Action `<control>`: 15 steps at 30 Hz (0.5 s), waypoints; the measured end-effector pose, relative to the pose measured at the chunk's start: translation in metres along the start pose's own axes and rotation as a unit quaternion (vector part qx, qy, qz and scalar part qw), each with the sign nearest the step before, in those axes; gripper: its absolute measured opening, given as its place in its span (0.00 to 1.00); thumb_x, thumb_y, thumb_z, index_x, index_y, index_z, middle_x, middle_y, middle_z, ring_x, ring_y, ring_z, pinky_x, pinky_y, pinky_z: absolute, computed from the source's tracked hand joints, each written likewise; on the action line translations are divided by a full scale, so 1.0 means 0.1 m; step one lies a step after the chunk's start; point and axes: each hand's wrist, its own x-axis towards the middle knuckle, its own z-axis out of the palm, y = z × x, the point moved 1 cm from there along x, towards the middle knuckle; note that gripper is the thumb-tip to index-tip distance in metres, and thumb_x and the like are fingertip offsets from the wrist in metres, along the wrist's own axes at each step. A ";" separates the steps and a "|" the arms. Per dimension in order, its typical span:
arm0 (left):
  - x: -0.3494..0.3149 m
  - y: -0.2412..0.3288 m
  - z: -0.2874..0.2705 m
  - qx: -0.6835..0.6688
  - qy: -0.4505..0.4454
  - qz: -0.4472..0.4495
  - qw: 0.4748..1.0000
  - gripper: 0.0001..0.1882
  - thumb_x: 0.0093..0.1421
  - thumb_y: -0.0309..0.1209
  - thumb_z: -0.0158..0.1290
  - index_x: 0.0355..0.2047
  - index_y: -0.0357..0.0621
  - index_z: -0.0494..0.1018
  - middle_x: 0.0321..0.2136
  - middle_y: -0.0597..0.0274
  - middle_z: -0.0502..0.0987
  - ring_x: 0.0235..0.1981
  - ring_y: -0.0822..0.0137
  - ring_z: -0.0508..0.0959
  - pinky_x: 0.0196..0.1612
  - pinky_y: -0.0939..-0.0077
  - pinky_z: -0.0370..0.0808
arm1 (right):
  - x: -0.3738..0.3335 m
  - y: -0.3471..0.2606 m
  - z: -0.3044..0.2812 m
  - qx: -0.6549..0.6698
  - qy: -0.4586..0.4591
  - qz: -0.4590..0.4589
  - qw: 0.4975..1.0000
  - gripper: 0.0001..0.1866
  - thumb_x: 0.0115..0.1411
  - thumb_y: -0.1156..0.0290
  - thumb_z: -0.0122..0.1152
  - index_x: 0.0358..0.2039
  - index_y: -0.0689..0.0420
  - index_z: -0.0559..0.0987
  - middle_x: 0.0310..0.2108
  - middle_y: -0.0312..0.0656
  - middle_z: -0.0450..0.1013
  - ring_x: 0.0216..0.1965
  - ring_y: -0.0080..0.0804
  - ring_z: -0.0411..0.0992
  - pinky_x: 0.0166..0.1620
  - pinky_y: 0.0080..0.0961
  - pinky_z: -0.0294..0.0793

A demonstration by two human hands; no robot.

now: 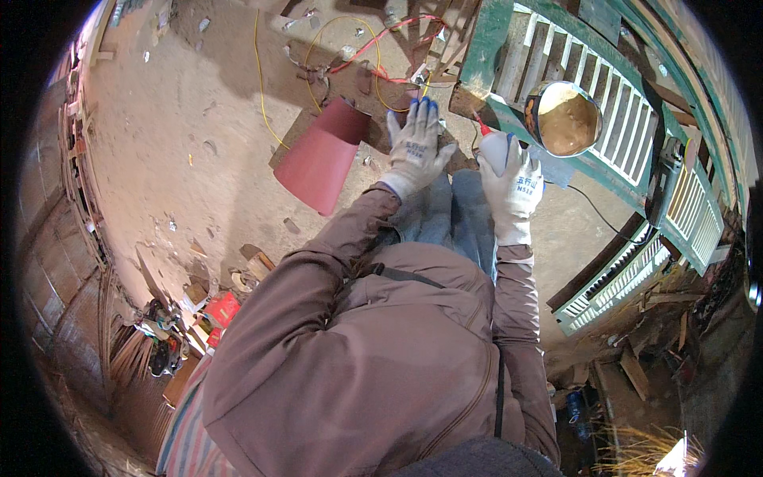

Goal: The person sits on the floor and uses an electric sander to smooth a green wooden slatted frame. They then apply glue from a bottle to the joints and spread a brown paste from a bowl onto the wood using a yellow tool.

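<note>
My right hand (pixel 515 191), in a whitish work glove, is closed round a pale squeeze bottle (pixel 493 153) with a red pointed nozzle. The nozzle tilts up and away from me. To its left, my left hand (pixel 417 151), in a matching glove with blue fingertips, has its fingers stretched out and holds nothing. Beside that hand a dark red tapered tube or bucket (pixel 326 155) lies on the ground. On the right, a round tub (pixel 566 119) of tan-brown material stands on a green frame with white slats (pixel 493 56).
A red hose (pixel 366 49) and a thin yellow cord (pixel 260 75) lie on the dirt floor (pixel 183 119) ahead. More green slatted panels (pixel 687 215) are at the right, with a black cable (pixel 600 211) near them. Red boxes (pixel 221 308) and clutter sit at the lower left.
</note>
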 end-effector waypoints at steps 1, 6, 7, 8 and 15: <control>-0.09 -0.04 0.03 -0.002 -0.005 -0.024 1.000 0.48 0.66 0.61 0.45 0.72 0.34 0.55 0.73 0.41 0.54 0.75 0.45 0.53 0.69 0.25 0.41 | 0.01 0.00 0.00 -0.007 0.010 -0.008 1.000 0.40 0.53 0.45 0.72 0.62 0.53 0.75 0.51 0.46 0.77 0.51 0.55 0.73 0.52 0.50 0.73; -0.54 -0.37 0.19 0.007 -0.075 -0.062 0.995 0.47 0.67 0.60 0.45 0.72 0.34 0.52 0.72 0.41 0.55 0.74 0.40 0.52 0.70 0.28 0.42 | 0.16 -0.04 -0.05 0.000 0.003 -0.030 1.000 0.38 0.52 0.48 0.72 0.60 0.56 0.75 0.49 0.45 0.76 0.48 0.52 0.74 0.49 0.51 0.73; -0.58 -0.43 0.20 0.010 -0.082 -0.072 0.994 0.46 0.68 0.60 0.45 0.73 0.35 0.52 0.72 0.41 0.55 0.74 0.41 0.53 0.70 0.28 0.43 | 0.19 -0.05 -0.09 0.003 0.000 -0.029 1.000 0.38 0.52 0.48 0.72 0.59 0.56 0.75 0.49 0.45 0.76 0.48 0.52 0.74 0.49 0.51 0.73; -0.62 -0.49 0.19 0.012 -0.089 -0.084 0.992 0.46 0.68 0.60 0.45 0.73 0.35 0.53 0.72 0.41 0.55 0.74 0.41 0.53 0.70 0.29 0.44 | 0.22 -0.08 -0.13 0.006 -0.006 -0.030 1.000 0.38 0.52 0.49 0.73 0.59 0.57 0.76 0.49 0.45 0.76 0.48 0.51 0.74 0.49 0.51 0.73; -0.66 -0.70 0.25 0.015 -0.095 -0.148 0.984 0.40 0.69 0.58 0.43 0.70 0.40 0.60 0.72 0.45 0.58 0.72 0.43 0.57 0.69 0.32 0.51 | 0.14 -0.07 -0.13 0.028 0.015 -0.063 0.998 0.38 0.51 0.51 0.75 0.58 0.58 0.75 0.48 0.46 0.76 0.49 0.53 0.74 0.50 0.50 0.73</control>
